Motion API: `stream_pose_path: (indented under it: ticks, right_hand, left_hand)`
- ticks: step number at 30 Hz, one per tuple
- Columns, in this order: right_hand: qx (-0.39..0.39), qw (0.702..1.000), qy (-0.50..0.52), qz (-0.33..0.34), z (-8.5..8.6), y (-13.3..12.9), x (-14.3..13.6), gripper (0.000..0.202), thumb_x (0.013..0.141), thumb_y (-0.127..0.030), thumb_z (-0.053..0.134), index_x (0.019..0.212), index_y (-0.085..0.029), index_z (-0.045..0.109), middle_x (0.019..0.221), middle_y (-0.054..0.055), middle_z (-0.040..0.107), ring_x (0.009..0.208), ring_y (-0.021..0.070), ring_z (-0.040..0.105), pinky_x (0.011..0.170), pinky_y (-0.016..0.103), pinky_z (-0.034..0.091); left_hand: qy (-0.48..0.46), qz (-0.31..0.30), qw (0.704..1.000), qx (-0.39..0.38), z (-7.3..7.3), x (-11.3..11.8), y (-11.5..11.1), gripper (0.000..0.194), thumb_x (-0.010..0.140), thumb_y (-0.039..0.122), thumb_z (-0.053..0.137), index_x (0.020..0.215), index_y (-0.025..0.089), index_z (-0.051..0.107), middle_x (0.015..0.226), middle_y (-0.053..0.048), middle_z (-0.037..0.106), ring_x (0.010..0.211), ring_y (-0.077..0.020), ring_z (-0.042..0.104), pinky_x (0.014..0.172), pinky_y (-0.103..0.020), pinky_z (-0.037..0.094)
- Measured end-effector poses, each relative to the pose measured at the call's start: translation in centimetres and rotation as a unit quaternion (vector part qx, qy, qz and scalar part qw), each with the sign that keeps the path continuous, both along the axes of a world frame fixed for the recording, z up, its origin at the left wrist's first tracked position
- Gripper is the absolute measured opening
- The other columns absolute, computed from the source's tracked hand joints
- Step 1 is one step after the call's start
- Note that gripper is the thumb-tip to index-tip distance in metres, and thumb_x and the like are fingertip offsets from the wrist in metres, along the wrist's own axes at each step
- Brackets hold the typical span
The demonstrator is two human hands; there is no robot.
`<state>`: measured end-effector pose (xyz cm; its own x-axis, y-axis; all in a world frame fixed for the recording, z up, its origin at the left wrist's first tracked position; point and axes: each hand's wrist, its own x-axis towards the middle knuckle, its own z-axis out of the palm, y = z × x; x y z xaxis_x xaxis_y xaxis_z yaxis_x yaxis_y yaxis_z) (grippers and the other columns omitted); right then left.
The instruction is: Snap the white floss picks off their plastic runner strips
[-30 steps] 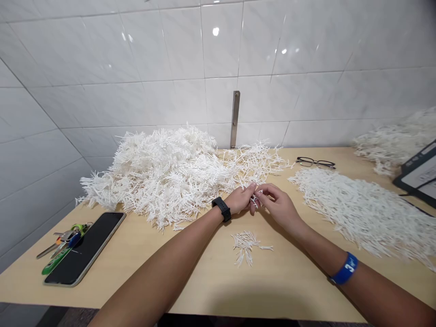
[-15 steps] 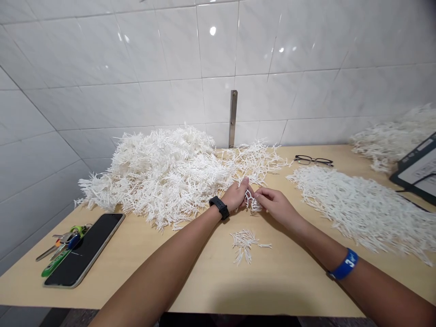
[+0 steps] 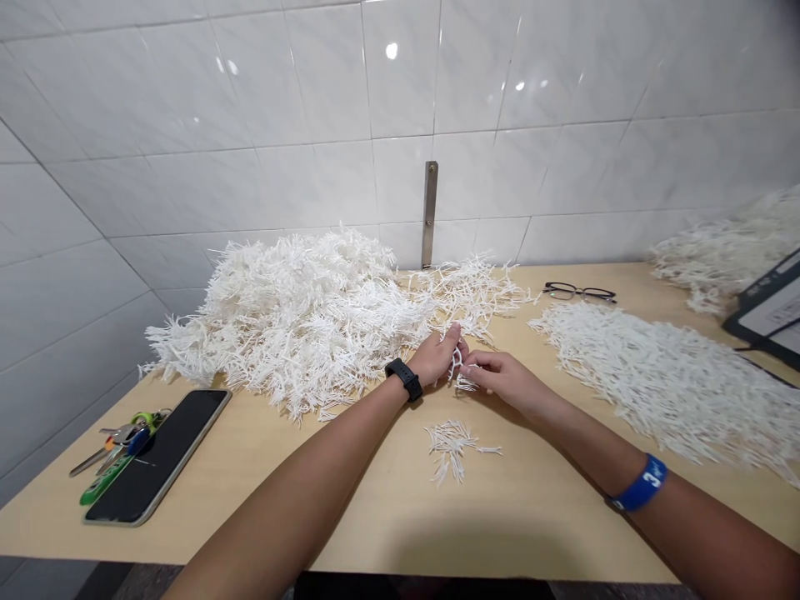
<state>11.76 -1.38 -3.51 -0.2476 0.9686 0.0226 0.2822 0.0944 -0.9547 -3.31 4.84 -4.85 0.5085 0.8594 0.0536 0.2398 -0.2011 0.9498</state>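
My left hand, with a black watch at the wrist, is closed on a white branched piece beside the large white pile. Just right of it, my right hand pinches white strands at the lower side of that piece. The fingertips of the two hands are nearly touching. Below them on the table lies a small heap of white strands.
A phone with keys lies at the left. Eyeglasses rest near the wall. A flat spread of white pieces covers the right side, near a dark-framed device and another pile.
My right hand's fingertips have shifted slightly left and down along the white piece. My left hand keeps its hold. The view has moved slightly.
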Motion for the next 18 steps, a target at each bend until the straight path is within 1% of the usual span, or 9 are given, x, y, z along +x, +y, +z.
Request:
stream_pose_path:
  ticks: [4,6,8,10,14,18]
  right_hand:
    - [-0.013,1.000,0.014,0.011,-0.1,0.1,0.0,0.049,0.071,-0.063,0.067,0.062,-0.017,0.056,0.059,-0.002,0.046,0.058,0.0110,0.039,0.056,0.028,0.031]
    - [-0.015,1.000,0.013,0.012,-0.4,0.2,0.1,0.050,0.072,-0.064,0.067,0.060,-0.017,0.053,0.058,-0.003,0.044,0.057,0.0103,0.037,0.056,0.028,0.030]
    - [-0.011,1.000,0.009,0.010,-0.8,0.3,0.2,0.051,0.073,-0.065,0.066,0.061,-0.017,0.053,0.057,-0.003,0.043,0.056,0.0103,0.037,0.055,0.028,0.029]
    - [-0.003,1.000,0.006,-0.005,-1.1,0.4,0.3,0.052,0.074,-0.066,0.065,0.062,-0.016,0.055,0.058,-0.003,0.044,0.056,0.0107,0.038,0.054,0.028,0.029]
    - [0.020,0.999,0.000,-0.051,-1.4,0.6,0.4,0.052,0.074,-0.068,0.063,0.065,-0.016,0.058,0.058,-0.002,0.044,0.056,0.0115,0.038,0.054,0.028,0.030]
    - [0.050,0.997,0.006,-0.060,-1.5,0.7,0.5,0.053,0.075,-0.069,0.060,0.071,-0.016,0.062,0.063,0.000,0.050,0.059,0.0128,0.042,0.055,0.029,0.035]
  left_hand:
    - [-0.008,-0.011,1.000,0.002,-0.2,0.0,0.2,0.077,0.089,0.073,0.014,0.067,0.015,0.058,0.048,0.000,0.047,0.042,-0.0095,0.039,0.047,-0.023,0.031]
    - [-0.011,-0.017,1.000,0.000,-0.2,0.0,0.3,0.076,0.089,0.073,0.016,0.066,0.014,0.058,0.050,0.000,0.049,0.045,-0.0095,0.040,0.049,-0.023,0.032]
    - [-0.014,-0.028,1.000,-0.002,-0.1,0.0,0.3,0.074,0.089,0.073,0.020,0.066,0.014,0.058,0.052,0.000,0.049,0.048,-0.0098,0.041,0.051,-0.023,0.032]
    - [-0.018,-0.045,0.999,0.001,0.1,-0.1,0.4,0.069,0.088,0.072,0.027,0.066,0.014,0.057,0.053,0.001,0.048,0.050,-0.0099,0.041,0.052,-0.024,0.031]
    - [-0.029,-0.087,0.996,0.010,0.1,0.0,0.6,0.060,0.081,0.071,0.047,0.060,0.015,0.051,0.052,0.003,0.041,0.052,-0.0086,0.035,0.053,-0.024,0.028]
    - [-0.036,-0.103,0.994,-0.003,0.0,-0.1,0.9,0.059,0.079,0.071,0.051,0.059,0.016,0.048,0.053,0.004,0.039,0.051,-0.0080,0.032,0.052,-0.024,0.024]
